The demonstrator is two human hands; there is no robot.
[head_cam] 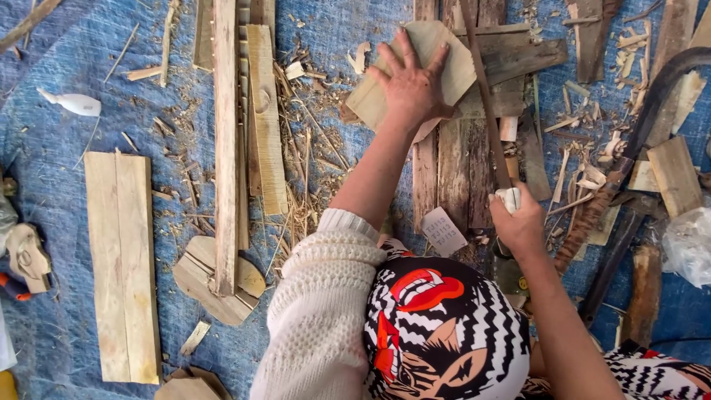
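Note:
My left hand (409,83) lies flat, fingers spread, pressing down on a pale rounded wooden panel (452,63) that rests on weathered boards (452,170). My right hand (517,222) is closed around the white-wrapped handle of a long thin dark blade (485,96), which runs up along the right edge of the panel. A cream knitted sleeve covers my left upper arm.
A blue tarp (59,74) strewn with wood shavings covers the ground. Long planks (226,141) and a flat board (122,267) lie at left, with a cut rounded piece (196,278). A curved dark tool (652,104), wood scraps and a plastic bag (689,244) lie at right.

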